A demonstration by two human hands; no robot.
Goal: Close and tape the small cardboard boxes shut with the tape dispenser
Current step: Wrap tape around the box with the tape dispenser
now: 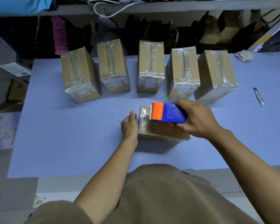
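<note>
Nearest the camera, a box is seen on the blue table, between the hands. Its left side is pressed by the left hand, fingers fairly straight. The dispenser is gripped by the right hand and held over the box top, orange end leftward. Five taped boxes are lined up behind; a knife lies right. Cluttered shelves are seen beyond.

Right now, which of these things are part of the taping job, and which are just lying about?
Part of the job:
- tape dispenser, gripped by the right hand
- near box, steadied by the left hand
- five taped boxes in a row behind

Lying about:
- utility knife on the blue table
- crumpled paper at the far right corner
- white cord on the shelf
</note>
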